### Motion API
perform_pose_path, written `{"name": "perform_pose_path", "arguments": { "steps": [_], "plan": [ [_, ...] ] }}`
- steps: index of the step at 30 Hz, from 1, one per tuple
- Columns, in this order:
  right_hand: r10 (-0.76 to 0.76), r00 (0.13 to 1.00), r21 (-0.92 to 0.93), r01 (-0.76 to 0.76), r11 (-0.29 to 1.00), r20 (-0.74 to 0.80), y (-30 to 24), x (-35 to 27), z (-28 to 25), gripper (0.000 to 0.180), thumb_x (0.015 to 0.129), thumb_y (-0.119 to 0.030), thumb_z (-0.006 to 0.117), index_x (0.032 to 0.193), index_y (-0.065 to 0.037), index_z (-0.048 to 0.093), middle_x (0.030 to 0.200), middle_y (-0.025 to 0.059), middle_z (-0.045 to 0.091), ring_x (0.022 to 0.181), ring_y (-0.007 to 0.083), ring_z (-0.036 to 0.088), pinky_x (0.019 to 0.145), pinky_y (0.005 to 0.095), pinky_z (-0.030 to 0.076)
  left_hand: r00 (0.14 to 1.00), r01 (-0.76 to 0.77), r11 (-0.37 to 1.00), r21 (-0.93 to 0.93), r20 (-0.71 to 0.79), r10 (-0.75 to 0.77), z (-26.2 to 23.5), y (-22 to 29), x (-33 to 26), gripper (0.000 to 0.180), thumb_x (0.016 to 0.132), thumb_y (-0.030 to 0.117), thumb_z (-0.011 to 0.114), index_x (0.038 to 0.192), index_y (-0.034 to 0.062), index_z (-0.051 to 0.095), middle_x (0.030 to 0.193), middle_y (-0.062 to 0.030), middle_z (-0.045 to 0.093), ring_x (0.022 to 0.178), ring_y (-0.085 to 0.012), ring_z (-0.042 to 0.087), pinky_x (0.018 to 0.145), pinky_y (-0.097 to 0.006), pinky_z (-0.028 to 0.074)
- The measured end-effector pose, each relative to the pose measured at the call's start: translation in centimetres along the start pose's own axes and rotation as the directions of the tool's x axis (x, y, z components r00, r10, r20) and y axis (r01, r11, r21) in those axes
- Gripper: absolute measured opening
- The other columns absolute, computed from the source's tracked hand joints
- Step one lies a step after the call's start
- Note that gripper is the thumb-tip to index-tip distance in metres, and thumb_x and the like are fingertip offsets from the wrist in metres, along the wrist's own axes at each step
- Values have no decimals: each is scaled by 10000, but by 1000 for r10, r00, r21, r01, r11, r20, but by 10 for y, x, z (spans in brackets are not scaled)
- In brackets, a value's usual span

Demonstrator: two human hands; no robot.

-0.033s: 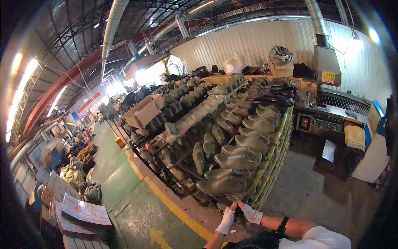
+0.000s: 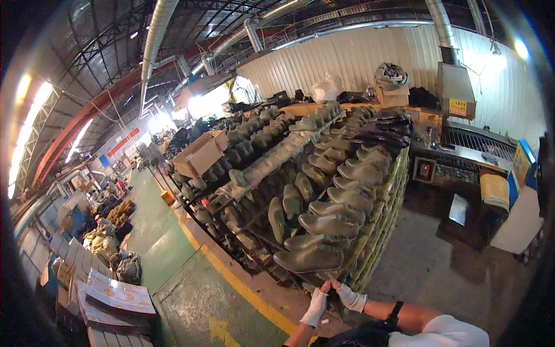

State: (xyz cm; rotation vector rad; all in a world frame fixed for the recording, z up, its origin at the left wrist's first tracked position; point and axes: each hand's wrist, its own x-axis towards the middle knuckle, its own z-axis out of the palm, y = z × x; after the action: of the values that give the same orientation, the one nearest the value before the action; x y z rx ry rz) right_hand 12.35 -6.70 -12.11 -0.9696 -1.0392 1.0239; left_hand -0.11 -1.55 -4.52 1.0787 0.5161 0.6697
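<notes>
Shoes (image 2: 324,225) on rack (image 2: 378,231); boxes (image 2: 115,301) left; machine (image 2: 462,150) right.

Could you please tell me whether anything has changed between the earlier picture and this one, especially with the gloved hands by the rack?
Nothing has visibly changed. The left hand and right hand, both in white gloves, are together in front of the nearest grey-green shoe at the near end of the rack, just as before. Whether they grip anything is too small to tell.
</notes>
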Motion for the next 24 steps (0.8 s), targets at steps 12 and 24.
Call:
{"name": "perform_pose_path", "arguments": {
  "steps": [12, 24],
  "plan": [
    [13, 1000, -55, -13, 998, -8, -66, -9, 17, 377, 1046, -356, 384, 1182, -88, 610, 1141, -22, 608, 1073, 118, 527, 968, 312, 408, 996, 86, 995, 49, -34, -84, 6, 13, -6, 590, 850, 635, 642, 990, 62, 666, 854, -6, 652, 709, -105, 590, 574, -277, 448],
    [111, 989, 176, -128, 976, 102, -68, -11, 10, 353, 1037, -310, 429, 1236, -59, 576, 1169, -6, 598, 1072, 140, 535, 965, 319, 421, 988, 117, 991, 71, 94, -123, -3, 13, -2, 565, 844, 591, 671, 1046, 63, 662, 886, -22, 668, 704, -125, 617, 550, -260, 458]
  ]
}}
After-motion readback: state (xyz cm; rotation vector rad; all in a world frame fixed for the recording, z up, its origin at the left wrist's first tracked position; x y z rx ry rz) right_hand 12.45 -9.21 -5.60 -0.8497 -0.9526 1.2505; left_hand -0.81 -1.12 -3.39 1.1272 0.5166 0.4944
